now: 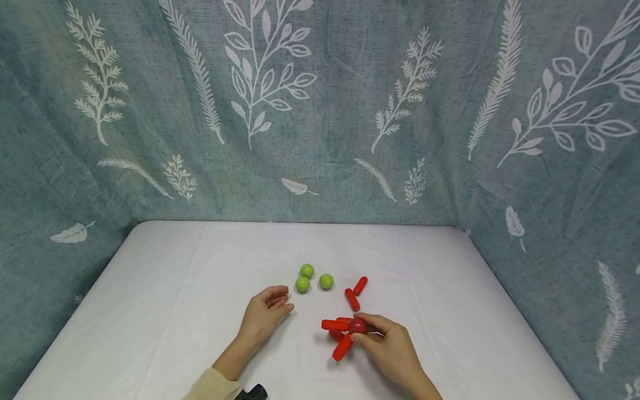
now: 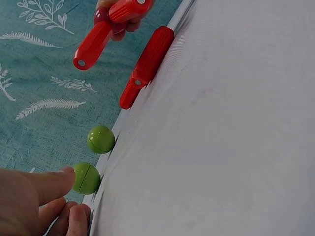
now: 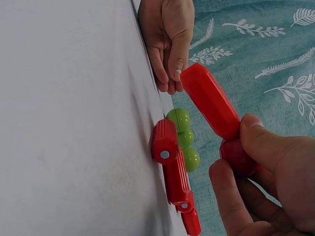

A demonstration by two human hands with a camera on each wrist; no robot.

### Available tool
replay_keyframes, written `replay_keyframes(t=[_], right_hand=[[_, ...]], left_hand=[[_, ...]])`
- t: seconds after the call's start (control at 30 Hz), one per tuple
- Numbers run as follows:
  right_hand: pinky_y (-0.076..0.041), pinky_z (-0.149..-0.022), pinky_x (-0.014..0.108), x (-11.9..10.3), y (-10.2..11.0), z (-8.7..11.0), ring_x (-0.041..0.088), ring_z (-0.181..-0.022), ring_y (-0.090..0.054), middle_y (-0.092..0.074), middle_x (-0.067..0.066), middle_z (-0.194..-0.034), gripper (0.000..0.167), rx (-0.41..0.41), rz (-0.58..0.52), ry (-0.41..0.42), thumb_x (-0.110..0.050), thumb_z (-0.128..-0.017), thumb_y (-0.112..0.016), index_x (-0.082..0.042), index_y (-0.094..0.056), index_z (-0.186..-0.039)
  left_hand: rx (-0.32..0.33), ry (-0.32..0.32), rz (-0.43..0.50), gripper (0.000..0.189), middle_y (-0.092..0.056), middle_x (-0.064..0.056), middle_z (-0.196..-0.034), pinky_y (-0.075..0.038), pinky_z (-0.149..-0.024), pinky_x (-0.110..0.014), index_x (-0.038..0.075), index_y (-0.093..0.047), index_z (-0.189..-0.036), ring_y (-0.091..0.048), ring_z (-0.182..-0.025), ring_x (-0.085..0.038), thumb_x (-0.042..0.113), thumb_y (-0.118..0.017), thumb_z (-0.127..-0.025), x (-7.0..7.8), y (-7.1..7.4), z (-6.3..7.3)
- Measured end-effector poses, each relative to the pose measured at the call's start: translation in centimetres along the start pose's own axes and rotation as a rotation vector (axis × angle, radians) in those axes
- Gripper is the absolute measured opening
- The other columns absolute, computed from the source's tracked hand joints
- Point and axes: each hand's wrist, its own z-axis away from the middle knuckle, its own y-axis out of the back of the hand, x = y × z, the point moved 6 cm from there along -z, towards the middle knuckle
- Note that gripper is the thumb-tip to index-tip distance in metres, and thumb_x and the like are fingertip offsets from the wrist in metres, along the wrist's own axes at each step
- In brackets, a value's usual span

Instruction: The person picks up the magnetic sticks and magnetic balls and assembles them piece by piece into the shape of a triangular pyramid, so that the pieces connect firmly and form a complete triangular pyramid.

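Head view. Right hand point(image 1: 394, 345) pinches a dark red ball point(image 1: 357, 325) bearing red rods point(image 1: 342, 348); just beyond its fingers, two loose rods point(image 1: 352, 299) lie on the bench point(image 1: 220, 261), long axes slanting oppositely. Left hand point(image 1: 264, 315), farther from them, is empty, fingers loosely bent.

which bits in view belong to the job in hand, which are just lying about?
In the job:
- right hand
- dark red ball it pinches
- red rods at the ball

Lying about, possibly spares:
- three green balls
- two loose red rods
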Motion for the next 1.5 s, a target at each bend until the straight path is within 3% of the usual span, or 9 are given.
replay_keyframes(t=[0.5, 0.73, 1.03, 1.5], right_hand=[[-0.059, -0.083, 0.021, 0.3, -0.2, -0.1, 0.011, -0.095, -0.071, -0.075, 0.004, -0.118, 0.042, 0.006, -0.002, -0.002, -0.011, -0.080, -0.086, -0.015, -0.076, -0.120], [-0.059, -0.083, 0.021, 0.2, -0.4, -0.1, 0.011, -0.096, -0.071, -0.074, 0.004, -0.118, 0.042, 0.001, 0.012, 0.008, -0.012, -0.080, -0.086, -0.014, -0.076, -0.120], [-0.059, -0.083, 0.021, 0.2, -0.4, 0.0, 0.012, -0.096, -0.072, -0.074, 0.006, -0.119, 0.043, -0.021, -0.024, 0.015, -0.012, -0.081, -0.086, -0.012, -0.074, -0.122], [-0.060, -0.082, 0.022, 0.3, -0.6, 0.0, 0.013, -0.096, -0.074, -0.073, 0.012, -0.120, 0.047, -0.057, -0.049, 0.025, -0.017, -0.081, -0.086, -0.008, -0.072, -0.125]], left_hand=[[0.040, -0.003, -0.060, 0.041, -0.069, -0.019, -0.127, -0.056, -0.092, -0.021, -0.003, -0.067, -0.123, -0.068, -0.118, -0.030, 0.002, -0.079, -0.084, 0.1, -0.4, -1.1], [0.074, -0.044, -0.119, 0.040, -0.071, -0.020, -0.123, -0.057, -0.094, -0.027, -0.004, -0.068, -0.121, -0.069, -0.115, -0.030, 0.006, -0.081, -0.084, 0.2, -0.7, -1.6], [0.085, -0.081, -0.153, 0.042, -0.072, -0.020, -0.120, -0.057, -0.095, -0.031, -0.003, -0.068, -0.122, -0.070, -0.115, -0.031, 0.007, -0.081, -0.084, 0.6, -1.1, -2.0], [0.088, -0.084, -0.221, 0.044, -0.071, -0.018, -0.124, -0.057, -0.097, -0.034, 0.000, -0.068, -0.123, -0.069, -0.118, -0.031, 0.011, -0.083, -0.084, 0.9, -1.8, -2.9]])
